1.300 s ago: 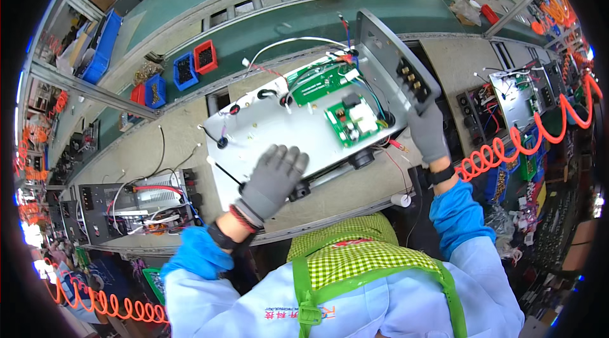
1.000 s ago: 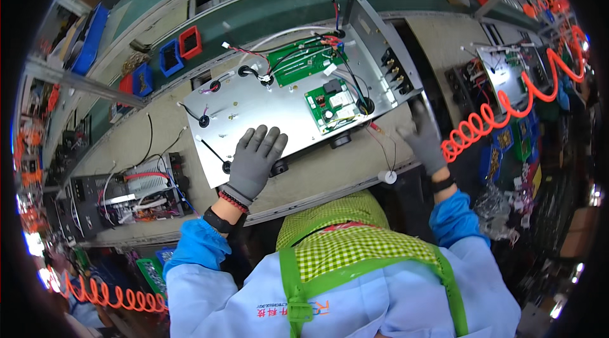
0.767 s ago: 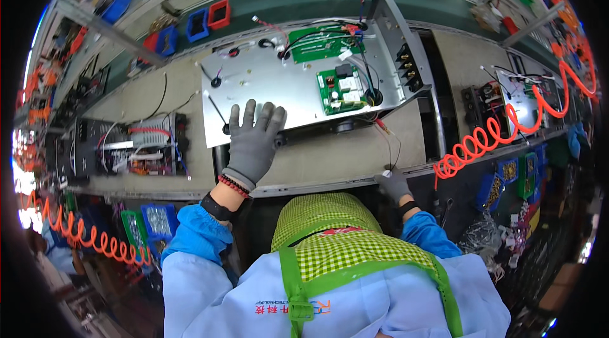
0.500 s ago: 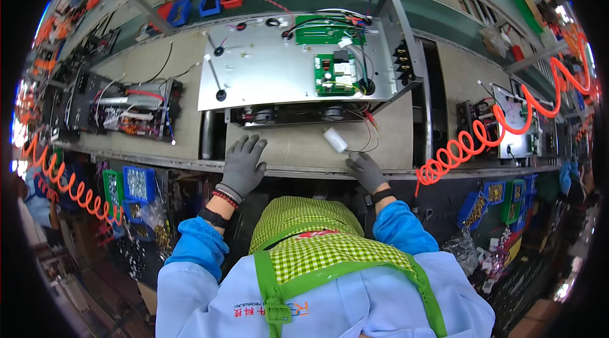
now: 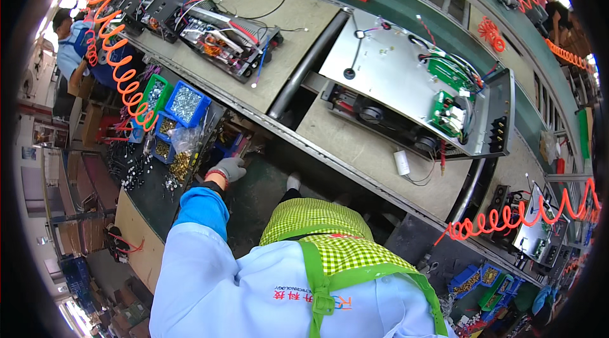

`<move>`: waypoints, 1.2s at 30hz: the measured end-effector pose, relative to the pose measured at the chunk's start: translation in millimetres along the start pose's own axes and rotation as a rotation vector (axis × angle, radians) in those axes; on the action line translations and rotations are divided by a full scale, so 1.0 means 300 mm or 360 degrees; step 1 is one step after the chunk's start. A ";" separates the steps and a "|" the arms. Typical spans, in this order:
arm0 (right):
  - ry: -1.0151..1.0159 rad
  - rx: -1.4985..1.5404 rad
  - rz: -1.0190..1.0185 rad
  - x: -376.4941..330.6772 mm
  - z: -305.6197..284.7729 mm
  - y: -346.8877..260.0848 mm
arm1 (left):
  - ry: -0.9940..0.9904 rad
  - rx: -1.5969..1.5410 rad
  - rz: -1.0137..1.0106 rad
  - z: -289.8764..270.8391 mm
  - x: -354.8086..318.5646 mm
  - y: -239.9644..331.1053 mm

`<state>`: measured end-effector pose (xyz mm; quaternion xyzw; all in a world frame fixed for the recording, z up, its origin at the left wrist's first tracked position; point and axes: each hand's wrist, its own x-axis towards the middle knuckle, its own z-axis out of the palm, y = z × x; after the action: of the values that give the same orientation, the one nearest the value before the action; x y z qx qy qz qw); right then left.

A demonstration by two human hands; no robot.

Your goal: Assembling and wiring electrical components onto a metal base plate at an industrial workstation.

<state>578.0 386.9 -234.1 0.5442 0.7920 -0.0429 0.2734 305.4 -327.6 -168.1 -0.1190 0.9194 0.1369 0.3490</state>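
Note:
My left hand (image 5: 229, 170), in a grey glove with a red bracelet at the wrist, hangs beside the side bench to my left. Its fingers are loosely bent, and nothing shows in them. Nearest to it lies a heap of brass-coloured fasteners (image 5: 179, 166) on the bench top. My right hand is out of view. On the conveyor in front of me stands an open metal chassis (image 5: 387, 52) carrying green circuit boards (image 5: 449, 75). A white cylindrical part (image 5: 401, 163) on thin wires lies on the board before the chassis.
Blue bins of small hardware (image 5: 187, 103) and a green bin (image 5: 156, 95) sit on the left bench. A second opened unit (image 5: 222, 36) stands farther left on the line. Coiled orange hoses (image 5: 491, 224) hang on both sides. Another person (image 5: 79, 52) is at far left.
My view has turned left. My left hand has left the conveyor edge and moved down and left, beside the side bench. My right hand has gone out of view.

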 end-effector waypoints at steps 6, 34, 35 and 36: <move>0.0302 0.0126 -0.0311 0.147 0.088 0.066 | 0.0035 -0.0007 -0.0609 -0.162 -0.064 -0.482; -0.0176 0.2095 -0.3172 -1.484 -1.279 -1.311 | 0.1250 -0.0606 -0.0854 -0.172 0.147 -1.295; 0.0023 0.2088 -0.2949 -1.489 -1.227 -1.350 | 0.1337 -0.0602 -0.0867 -0.185 0.127 -1.291; 0.0320 0.2050 -0.2758 -1.503 -1.179 -1.382 | 0.1319 -0.0594 -0.0916 -0.198 0.095 -1.276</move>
<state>190.6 -29.2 186.5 -0.1578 0.7546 -0.5845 -0.2530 368.8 -708.7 -209.1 -0.4703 0.8704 0.1382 -0.0468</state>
